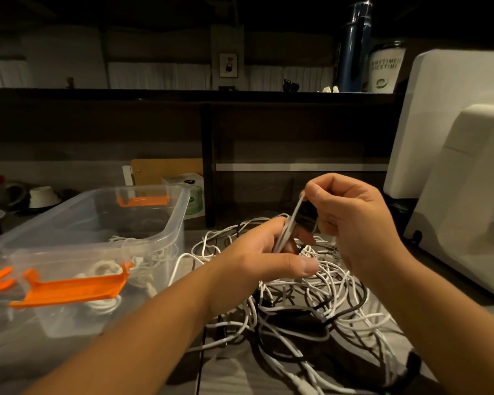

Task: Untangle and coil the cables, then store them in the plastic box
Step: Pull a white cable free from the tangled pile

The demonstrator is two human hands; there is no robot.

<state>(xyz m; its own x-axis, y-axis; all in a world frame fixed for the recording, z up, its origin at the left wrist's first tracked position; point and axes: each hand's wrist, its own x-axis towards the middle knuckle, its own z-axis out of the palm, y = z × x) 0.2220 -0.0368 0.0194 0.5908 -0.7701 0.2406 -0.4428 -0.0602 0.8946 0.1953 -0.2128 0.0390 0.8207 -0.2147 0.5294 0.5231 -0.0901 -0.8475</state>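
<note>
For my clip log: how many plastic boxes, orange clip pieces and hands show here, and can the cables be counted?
Clear plastic box: 1
Orange plastic clip pieces: 3
Hands: 2, left hand and right hand, both holding a white cable
Total: 6
Tangled white and black cables: too knotted to count

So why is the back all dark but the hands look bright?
In the head view the light falls close to the person, so the left hand and right hand, both holding a white cable, and the cable pile look bright. In the same head view the shelf behind stays dim, the corners fade to black, and a glint sits on the blue bottle.
</note>
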